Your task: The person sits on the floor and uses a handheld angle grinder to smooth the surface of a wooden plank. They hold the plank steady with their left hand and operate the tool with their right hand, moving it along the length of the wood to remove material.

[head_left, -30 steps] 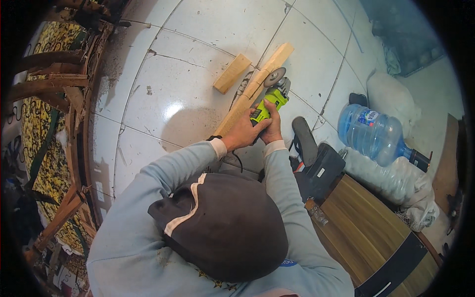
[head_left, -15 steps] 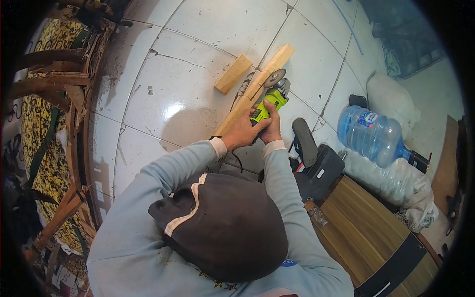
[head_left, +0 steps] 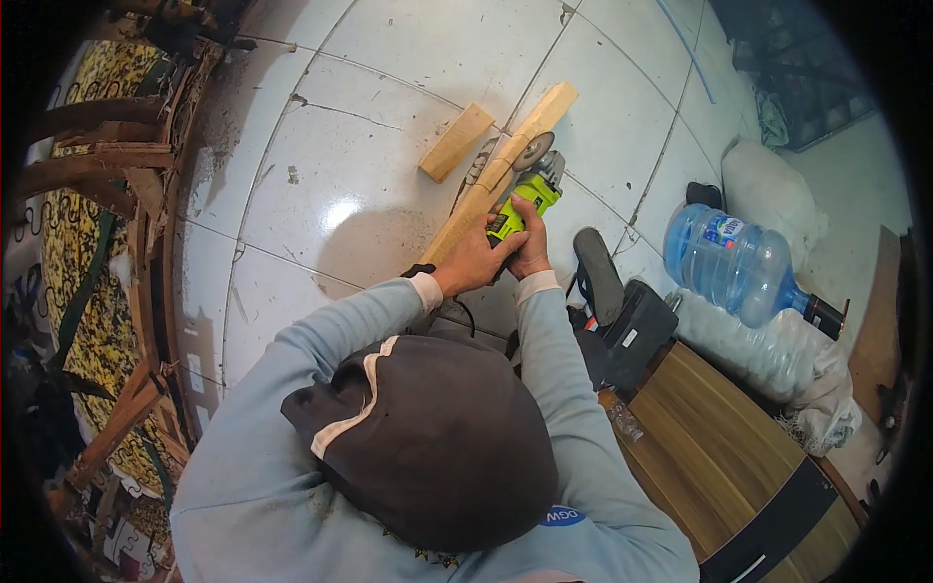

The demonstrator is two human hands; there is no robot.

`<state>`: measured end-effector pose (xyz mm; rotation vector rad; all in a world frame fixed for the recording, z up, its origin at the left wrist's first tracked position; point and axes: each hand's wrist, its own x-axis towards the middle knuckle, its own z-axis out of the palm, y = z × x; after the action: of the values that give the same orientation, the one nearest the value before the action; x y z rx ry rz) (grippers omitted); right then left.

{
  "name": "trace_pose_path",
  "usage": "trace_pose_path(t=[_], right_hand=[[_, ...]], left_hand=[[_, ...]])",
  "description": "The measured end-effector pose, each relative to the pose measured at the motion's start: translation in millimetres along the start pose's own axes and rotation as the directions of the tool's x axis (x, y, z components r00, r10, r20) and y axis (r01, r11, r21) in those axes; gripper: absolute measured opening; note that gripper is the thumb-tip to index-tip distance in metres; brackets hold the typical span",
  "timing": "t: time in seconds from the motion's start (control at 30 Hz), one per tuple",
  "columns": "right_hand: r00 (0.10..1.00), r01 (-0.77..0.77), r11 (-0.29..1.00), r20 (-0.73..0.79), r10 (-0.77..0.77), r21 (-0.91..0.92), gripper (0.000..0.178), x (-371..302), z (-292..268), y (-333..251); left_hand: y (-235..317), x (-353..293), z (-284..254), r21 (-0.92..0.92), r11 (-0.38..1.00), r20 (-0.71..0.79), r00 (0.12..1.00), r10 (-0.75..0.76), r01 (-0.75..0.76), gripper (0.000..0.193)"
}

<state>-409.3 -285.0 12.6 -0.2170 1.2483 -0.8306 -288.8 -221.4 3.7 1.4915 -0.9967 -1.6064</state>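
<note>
Both hands are wrapped around a lime-green angle grinder [head_left: 537, 192]. My left hand [head_left: 468, 263] closes on its near end from the left, and my right hand [head_left: 529, 245] grips its body from the right. The grinder's round disc [head_left: 534, 152] stands against the right side of a long wooden batten [head_left: 546, 110] on the floor; whether it touches the wood or spins I cannot tell. Several dark lines cross the batten near the disc. A short wooden block [head_left: 456, 142] lies just to the left. A dark cord [head_left: 469, 316] shows below my hands.
A slipper [head_left: 597, 276] and a black case [head_left: 637, 332] are right of my right arm, with a wood-grain panel [head_left: 724, 428] nearer. Farther right lies a large blue water bottle [head_left: 734, 262] beside white sacks [head_left: 773, 189]. A worn wooden furniture frame [head_left: 146, 262] fills the left side.
The grinder and both hands have shifted slightly to the left. The batten and block have hardly moved in the picture. My grip looks the same.
</note>
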Motion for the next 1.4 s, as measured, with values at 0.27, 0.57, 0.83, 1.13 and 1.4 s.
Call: trace_pose_path(t=[0.27, 0.57, 0.83, 1.13, 1.4], right_hand=[[1.0, 0.003, 1.0, -0.015, -0.003, -0.006, 0.03, -5, -2, 8], [1.0, -0.029, 0.999, -0.01, 0.029, -0.031, 0.031, -7, 0, 11], [0.997, -0.073, 0.997, -0.022, 0.073, -0.003, 0.032, -9, -6, 16], [0.996, -0.089, 0.996, -0.017, 0.089, 0.031, 0.03, -8, -11, 25], [0.996, -0.077, 0.997, -0.044, 0.077, -0.014, 0.033, -18, -6, 24]], left_hand=[[20, -12, -10, -0.094, 0.981, 0.113, 0.981, -0.157, 0.168, 0.089], [4, -15, -6, 0.008, 0.996, 0.032, 0.996, -0.085, 0.085, 0.098], [3, -19, -6, -0.008, 0.99, 0.074, 0.987, -0.141, 0.142, 0.092], [24, -32, -11, -0.054, 0.987, 0.055, 0.988, -0.147, 0.149, 0.091], [25, -38, -14, -0.146, 0.937, 0.154, 0.943, -0.295, 0.317, 0.091]])
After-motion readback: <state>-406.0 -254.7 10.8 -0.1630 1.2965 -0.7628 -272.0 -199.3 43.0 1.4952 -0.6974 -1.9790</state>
